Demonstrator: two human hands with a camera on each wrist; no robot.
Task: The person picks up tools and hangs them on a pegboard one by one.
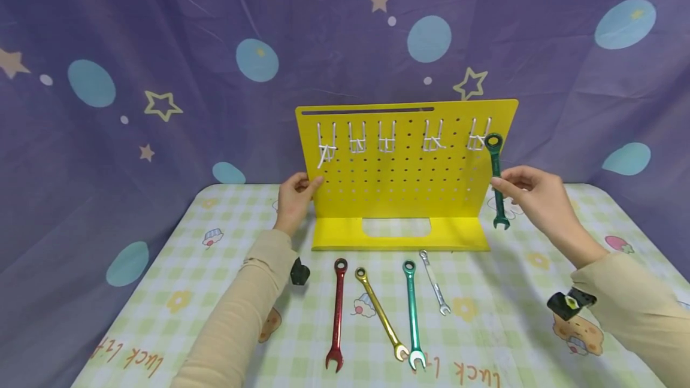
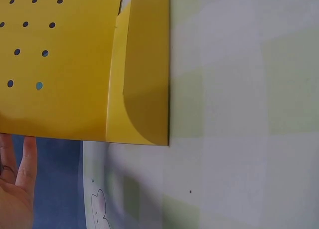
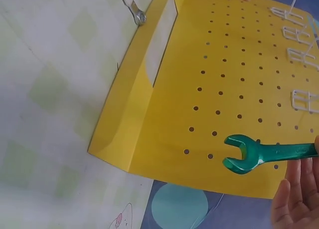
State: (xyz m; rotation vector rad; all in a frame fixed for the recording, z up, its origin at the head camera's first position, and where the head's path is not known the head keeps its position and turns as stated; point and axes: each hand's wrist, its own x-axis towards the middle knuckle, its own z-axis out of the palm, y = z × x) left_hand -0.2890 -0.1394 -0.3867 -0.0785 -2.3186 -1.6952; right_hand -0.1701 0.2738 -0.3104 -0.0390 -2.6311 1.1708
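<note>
My right hand (image 1: 530, 187) pinches a dark green combination wrench (image 1: 497, 181) by its shaft, ring end up and open end down. The wrench is in front of the right side of a yellow pegboard (image 1: 393, 196), its ring overlapping the rightmost white hook (image 1: 477, 141) in the head view. In the right wrist view, the wrench's open jaw (image 3: 241, 154) faces left over the board. My left hand (image 1: 295, 199) grips the board's left edge, thumb on the front face and the other fingers behind. Its fingers show below that edge in the left wrist view.
Several more white hooks (image 1: 386, 145) line the board's upper part. On the checked tablecloth (image 1: 226, 310) before it lie a red wrench (image 1: 338, 316), a gold wrench (image 1: 381, 315), a teal wrench (image 1: 412, 313) and a small silver wrench (image 1: 435, 283). A purple curtain (image 1: 334, 29) hangs behind.
</note>
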